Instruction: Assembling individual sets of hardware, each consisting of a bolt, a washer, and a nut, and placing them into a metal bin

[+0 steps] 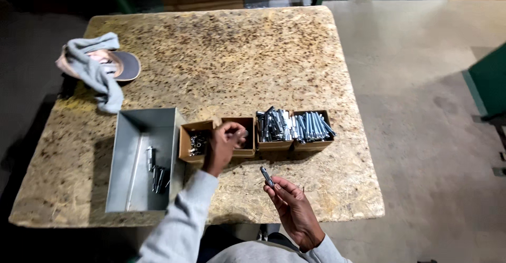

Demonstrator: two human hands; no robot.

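While the left hand (225, 142) is pinching inside the second cardboard box (240, 136), the right hand (292, 210), nearer the person than that box, is gripping a bolt (267, 177) by fingertips only, so it is risking a slip.

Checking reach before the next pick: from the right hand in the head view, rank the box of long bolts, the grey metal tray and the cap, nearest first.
From the right hand:
1. Box of long bolts, directly ahead.
2. Grey metal tray, left, past the left hand.
3. Cap, far left corner, under a grey cloth.

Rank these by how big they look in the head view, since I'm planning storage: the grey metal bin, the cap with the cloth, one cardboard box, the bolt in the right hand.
1. Grey metal bin
2. Cap with the cloth
3. Cardboard box
4. Bolt, held in the right hand, clearly smallest though nearest the camera.
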